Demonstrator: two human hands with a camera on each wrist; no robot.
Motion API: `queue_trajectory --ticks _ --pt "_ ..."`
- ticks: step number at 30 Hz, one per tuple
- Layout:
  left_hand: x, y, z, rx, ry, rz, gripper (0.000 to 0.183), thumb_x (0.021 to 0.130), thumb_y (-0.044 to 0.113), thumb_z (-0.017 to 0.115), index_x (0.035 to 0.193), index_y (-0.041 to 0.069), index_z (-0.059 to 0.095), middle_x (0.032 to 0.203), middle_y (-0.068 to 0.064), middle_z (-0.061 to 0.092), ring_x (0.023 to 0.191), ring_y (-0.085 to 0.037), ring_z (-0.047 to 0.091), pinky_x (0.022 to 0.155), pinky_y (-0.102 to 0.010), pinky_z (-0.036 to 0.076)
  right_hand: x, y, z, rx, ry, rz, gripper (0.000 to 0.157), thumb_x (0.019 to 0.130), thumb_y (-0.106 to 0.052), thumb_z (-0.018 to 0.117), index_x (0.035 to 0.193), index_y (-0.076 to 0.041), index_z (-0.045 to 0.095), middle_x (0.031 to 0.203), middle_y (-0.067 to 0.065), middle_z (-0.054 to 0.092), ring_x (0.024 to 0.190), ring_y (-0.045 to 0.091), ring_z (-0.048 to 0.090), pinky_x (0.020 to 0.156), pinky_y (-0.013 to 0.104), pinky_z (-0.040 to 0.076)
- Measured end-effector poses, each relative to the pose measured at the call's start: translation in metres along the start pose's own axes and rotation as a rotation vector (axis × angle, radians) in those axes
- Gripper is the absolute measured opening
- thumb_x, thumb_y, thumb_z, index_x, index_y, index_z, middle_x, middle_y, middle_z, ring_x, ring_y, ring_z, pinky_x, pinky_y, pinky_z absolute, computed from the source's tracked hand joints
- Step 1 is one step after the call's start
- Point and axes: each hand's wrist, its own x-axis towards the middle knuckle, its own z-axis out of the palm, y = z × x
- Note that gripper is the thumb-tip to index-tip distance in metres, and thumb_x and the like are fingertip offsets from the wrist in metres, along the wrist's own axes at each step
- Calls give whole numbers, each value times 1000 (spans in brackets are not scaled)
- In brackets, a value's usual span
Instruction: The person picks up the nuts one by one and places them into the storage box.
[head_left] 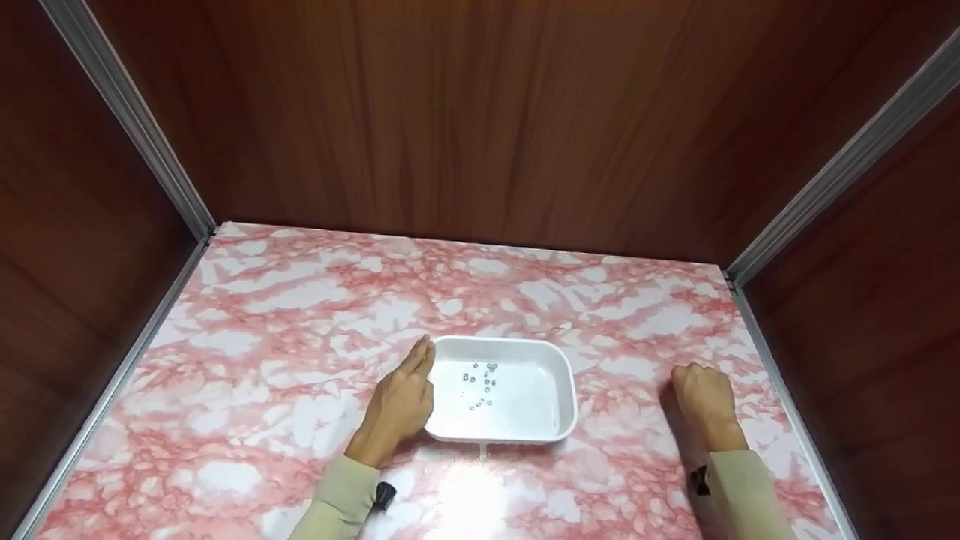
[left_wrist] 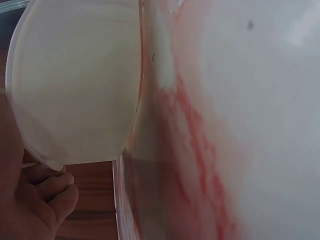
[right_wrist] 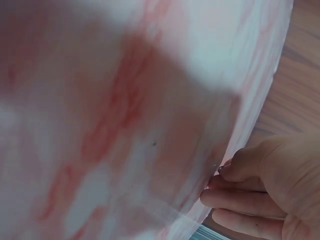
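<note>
A white rectangular tray (head_left: 566, 390) lies on the marbled table, with several tiny shiny metal pieces (head_left: 487, 382), some ring-like, on the left half of its floor. My left hand (head_left: 403, 397) grips the tray's left end. In the left wrist view its curled fingers (left_wrist: 62, 197) are at the rim, and the thumb is hidden. Well to the right of the tray, my right hand (head_left: 705, 394) is low over the table, knuckles up. Its thumb and forefinger pinch a tiny shiny metal piece (right_wrist: 220, 169), mostly covered by the fingertips.
The red-and-white marbled table (head_left: 300, 300) is enclosed by a dark wood panel (head_left: 465, 127) at the back and panels on both sides. Grey metal rails (head_left: 139, 112) run along the corners and side edges. Bright glare lies in front of the tray.
</note>
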Motion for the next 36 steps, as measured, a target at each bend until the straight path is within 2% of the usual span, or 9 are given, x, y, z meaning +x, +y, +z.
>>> queue_trajectory --ticks 7,11,14,17,20,24,28,31,36 --pt "0 0 1 24 13 18 54 101 7 53 152 -8 47 164 -22 45 146 -36 52 108 -45 54 -2 -5 -5 48 53 42 18 88 3 60 73 3 69 67 25 68 60 47 65 51 60 53" --pt "0 -1 1 20 4 15 55 101 7 53 153 -8 46 164 -22 44 146 -37 52 105 -44 56 0 -12 -13 201 68 83 21 91 -2 63 69 -4 67 66 21 69 58 43 64 51 57 51" --pt "-1 -1 0 13 -8 11 55 101 6 52 153 -9 45 165 -23 43 146 -38 52 104 -44 57 3 -19 -21 331 66 106 25 91 -3 65 66 -8 61 63 16 66 56 32 61 52 48 47" --pt "-1 1 -1 -9 -27 0 55 101 5 51 154 -10 44 166 -22 41 147 -40 50 103 -43 57 7 -28 -28 441 82 130 17 91 -3 66 75 -6 72 71 15 72 59 22 58 56 38 43" --pt "-2 3 -1 -16 -33 -7 54 102 4 51 154 -10 43 167 -22 40 147 -40 49 99 -41 59 12 -37 -35 529 94 151 18 93 -5 64 89 -5 81 76 14 75 59 18 53 60 34 40" --pt "-1 3 -1 18 -9 -7 55 101 7 53 153 -8 46 166 -21 42 147 -37 51 103 -43 57 18 -48 -43 630 88 169 19 95 -7 67 99 -6 85 80 11 80 62 18 62 65 32 48" --pt "-1 3 -1 30 -1 -2 55 100 8 53 153 -8 47 165 -20 44 147 -36 51 104 -44 57 22 -57 -50 740 51 179 18 96 -9 71 107 -6 84 91 11 83 80 24 78 72 30 58" --pt "-1 2 0 27 -1 2 55 101 9 52 153 -8 47 165 -20 44 147 -35 51 102 -44 57 26 -62 -55 827 22 168 17 97 -8 71 107 -6 84 97 14 83 85 25 80 72 24 58" --pt "-1 1 1 24 16 14 54 101 9 51 152 -8 47 164 -21 46 146 -35 52 103 -44 57 33 -71 -62 1004 -40 170 19 98 -4 67 109 -1 82 104 19 82 85 18 80 72 16 58"
